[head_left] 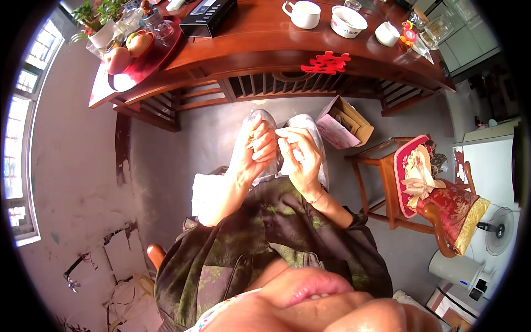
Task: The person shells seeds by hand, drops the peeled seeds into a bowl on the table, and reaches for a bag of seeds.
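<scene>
My left hand is raised above my lap with its fingers curled. A small pale-gold bit shows between its fingers, too small to name. Close beside it, my right hand is held with thumb and index finger pinched together, the fingertips near those of the left hand. Whatever the pinch holds, if anything, is too fine to make out. Below both hands lies a dark green and brown patterned garment. White cloth shows by my left forearm.
Ahead stands a red-brown wooden table with a fruit bowl, a black box, a white mug and a white tub. An open cardboard box sits on the floor. A cushioned wooden chair is at right.
</scene>
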Tool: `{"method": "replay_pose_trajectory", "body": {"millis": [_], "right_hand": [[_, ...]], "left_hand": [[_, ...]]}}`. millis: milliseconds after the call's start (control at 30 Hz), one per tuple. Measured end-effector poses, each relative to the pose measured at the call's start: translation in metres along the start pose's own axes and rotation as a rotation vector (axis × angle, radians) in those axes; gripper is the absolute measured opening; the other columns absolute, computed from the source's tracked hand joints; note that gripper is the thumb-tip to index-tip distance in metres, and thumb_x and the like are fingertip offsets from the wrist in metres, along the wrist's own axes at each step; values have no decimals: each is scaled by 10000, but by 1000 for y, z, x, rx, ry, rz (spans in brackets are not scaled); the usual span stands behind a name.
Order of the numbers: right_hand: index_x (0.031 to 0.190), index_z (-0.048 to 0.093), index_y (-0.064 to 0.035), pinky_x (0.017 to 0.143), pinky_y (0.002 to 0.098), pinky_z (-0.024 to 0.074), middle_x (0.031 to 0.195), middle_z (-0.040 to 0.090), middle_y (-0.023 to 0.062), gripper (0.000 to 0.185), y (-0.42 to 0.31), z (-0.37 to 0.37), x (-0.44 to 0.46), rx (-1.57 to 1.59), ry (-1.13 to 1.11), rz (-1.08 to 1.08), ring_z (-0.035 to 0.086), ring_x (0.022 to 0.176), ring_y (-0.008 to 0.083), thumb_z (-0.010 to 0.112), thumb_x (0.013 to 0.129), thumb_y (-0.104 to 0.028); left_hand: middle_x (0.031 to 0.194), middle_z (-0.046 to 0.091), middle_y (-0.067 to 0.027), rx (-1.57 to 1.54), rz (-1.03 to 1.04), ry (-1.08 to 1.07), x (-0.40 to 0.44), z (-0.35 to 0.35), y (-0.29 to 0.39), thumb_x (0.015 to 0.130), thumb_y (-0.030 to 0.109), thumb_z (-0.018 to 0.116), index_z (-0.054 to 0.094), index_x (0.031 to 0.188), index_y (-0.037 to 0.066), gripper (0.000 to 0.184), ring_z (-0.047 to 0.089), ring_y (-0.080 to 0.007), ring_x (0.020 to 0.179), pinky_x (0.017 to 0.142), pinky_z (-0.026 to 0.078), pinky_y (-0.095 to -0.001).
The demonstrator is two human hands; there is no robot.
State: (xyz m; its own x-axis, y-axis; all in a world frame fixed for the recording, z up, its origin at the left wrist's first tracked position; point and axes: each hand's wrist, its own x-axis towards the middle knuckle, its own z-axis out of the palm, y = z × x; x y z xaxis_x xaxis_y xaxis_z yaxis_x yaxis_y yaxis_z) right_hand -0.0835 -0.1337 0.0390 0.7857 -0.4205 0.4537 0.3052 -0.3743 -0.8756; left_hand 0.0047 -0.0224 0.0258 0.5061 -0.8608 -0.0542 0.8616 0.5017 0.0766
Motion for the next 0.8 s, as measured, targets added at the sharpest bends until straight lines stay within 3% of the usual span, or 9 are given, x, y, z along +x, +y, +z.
{"method": "replay_pose_trajectory", "body": {"millis": [367,467,600,633,800], "right_hand": [[1000,643,36,680,247,560,959,627,80,123,47,-15,88,-16,-46,152,644,801,143,578,904,-4],[1050,625,21,633,248,554,957,631,101,149,54,-5,131,160,41,243,648,777,149,543,931,-16],[1097,613,46,595,238,515,914,629,118,210,56,-3,205,30,140,15,629,729,138,581,889,43],[1059,624,33,581,243,488,880,637,121,210,63,-5,220,-92,174,-31,621,704,163,603,855,75],[965,620,21,615,305,468,861,615,119,184,74,-12,272,-77,256,-64,579,690,215,659,792,73]], "left_hand": [[523,332,17,15,-9,8,81,20,70,1034,321,339,371,682,113,409,271,-79,386,322,245,-196],[524,337,17,75,-21,44,132,40,90,1034,334,333,385,698,109,408,274,-77,387,325,251,-191],[546,392,24,181,-73,157,201,64,106,1004,388,419,457,723,110,397,281,-71,386,375,248,-201],[548,390,23,173,-104,156,214,72,110,1012,379,397,445,714,112,404,280,-70,386,386,247,-203],[512,351,28,151,-120,114,269,89,116,1021,394,348,406,690,115,437,243,-53,354,331,225,-161]]}}
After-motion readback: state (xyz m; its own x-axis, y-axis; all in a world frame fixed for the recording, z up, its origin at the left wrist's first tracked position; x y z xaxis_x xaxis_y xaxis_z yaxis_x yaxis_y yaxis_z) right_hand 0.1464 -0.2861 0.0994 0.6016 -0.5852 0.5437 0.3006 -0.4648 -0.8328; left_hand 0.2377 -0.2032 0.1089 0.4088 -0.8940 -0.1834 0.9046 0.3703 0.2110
